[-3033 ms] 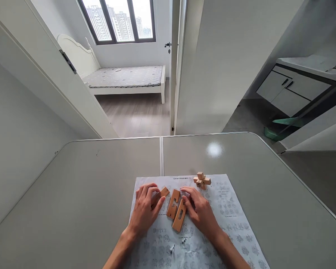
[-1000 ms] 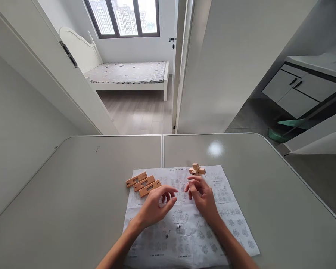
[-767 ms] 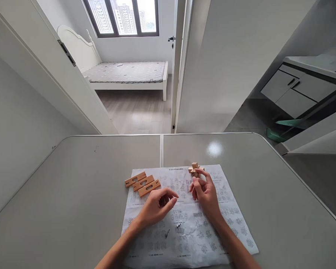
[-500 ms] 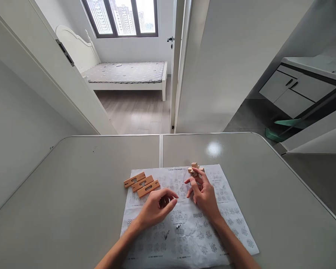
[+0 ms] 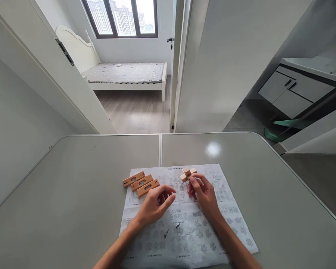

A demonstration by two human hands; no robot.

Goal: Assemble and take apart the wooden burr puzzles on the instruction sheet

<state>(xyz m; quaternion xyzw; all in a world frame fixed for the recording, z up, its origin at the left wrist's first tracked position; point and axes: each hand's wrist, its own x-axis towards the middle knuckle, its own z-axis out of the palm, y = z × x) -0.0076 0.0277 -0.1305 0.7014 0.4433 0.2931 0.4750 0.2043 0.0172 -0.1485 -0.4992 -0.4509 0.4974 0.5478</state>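
Note:
My right hand (image 5: 203, 192) has its thumb and fingers closed on one side of a small light wooden burr puzzle (image 5: 187, 173). The interlocked pieces form a cross near the paper's top edge; part of the puzzle is hidden by my fingers. My left hand (image 5: 156, 203) hovers over the paper's left half, loosely curled, thumb and index tips apart, with nothing visible in it. Just beyond its knuckles, three darker slotted wooden bars (image 5: 141, 183) lie side by side at a slant, some marked with numbers.
Beneath both hands is a creased printed sheet (image 5: 190, 239) of puzzle diagrams. It lies on a grey table (image 5: 72, 201) with a seam (image 5: 160, 149) running through its far part. Beyond are a doorway, a bed (image 5: 126, 73) and, at right, a cabinet (image 5: 296, 87).
The burr puzzle has turned and shifted slightly left and nearer in my right fingers, showing more of its cross shape. My left hand has barely moved. The bars lie as before.

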